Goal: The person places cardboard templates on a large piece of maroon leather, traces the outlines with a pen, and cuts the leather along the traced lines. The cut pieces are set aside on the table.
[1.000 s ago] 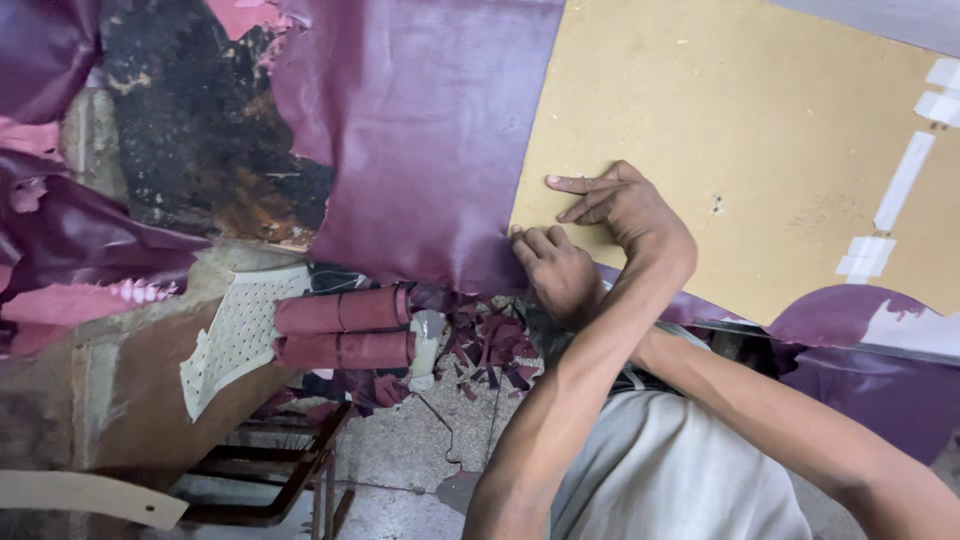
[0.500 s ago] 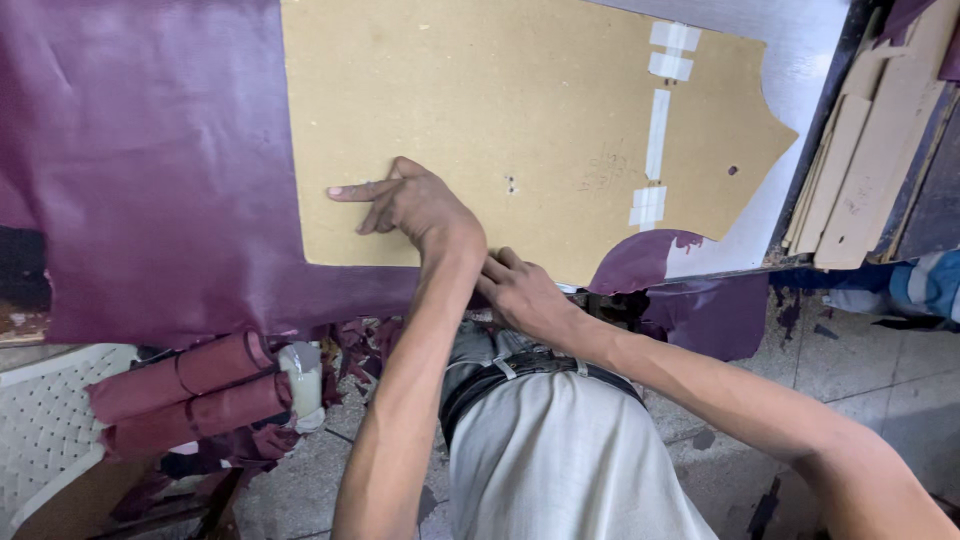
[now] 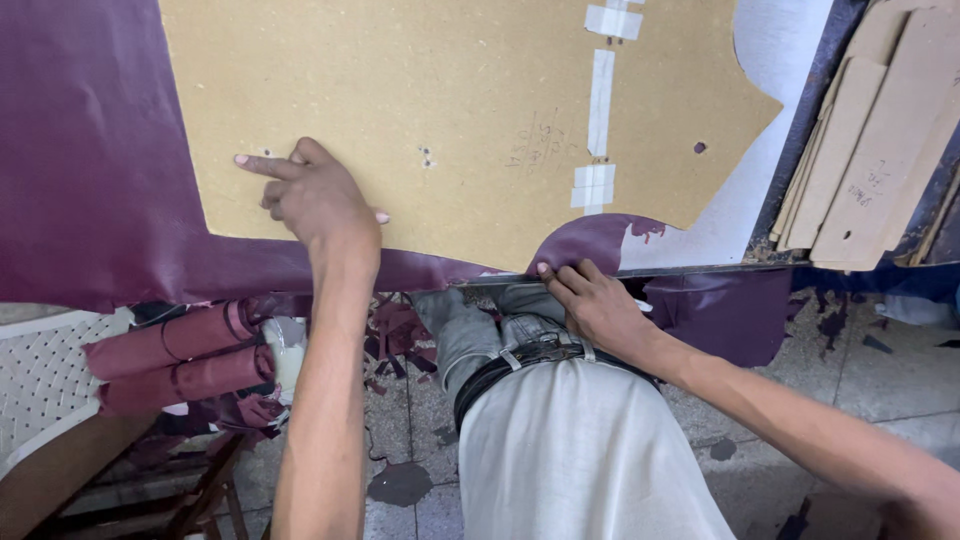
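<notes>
The maroon leather sheet [image 3: 90, 200] lay spread over the desk [image 3: 780, 215], its near edge hanging past the desk's front. On top of it rested the tan cardboard pattern [image 3: 450, 110], flat, patched with strips of white tape [image 3: 598, 100] and covering most of the sheet's right part. The left arm reached up from the lower edge of the view, forearm nearly vertical, and the left hand [image 3: 315, 200] lay palm down on the pattern's lower left corner; its index finger pointed out to the left along the board while the other fingers [image 3: 275, 195] were curled loosely and pressed on the card. The right arm came in from the lower right, bent toward the desk's front edge, where the right hand [image 3: 595, 300] gripped the hanging leather; its fingers [image 3: 560, 275] were closed together, pinching a fold of the sheet just below the pattern's lower edge. To the right, a stack of further cardboard pieces [image 3: 870, 150] leaned on the desk. Below left, two rolled maroon bundles [image 3: 180, 355] lay on a white perforated chair [image 3: 40, 370], with leather scraps [image 3: 395, 335] scattered on the floor.
</notes>
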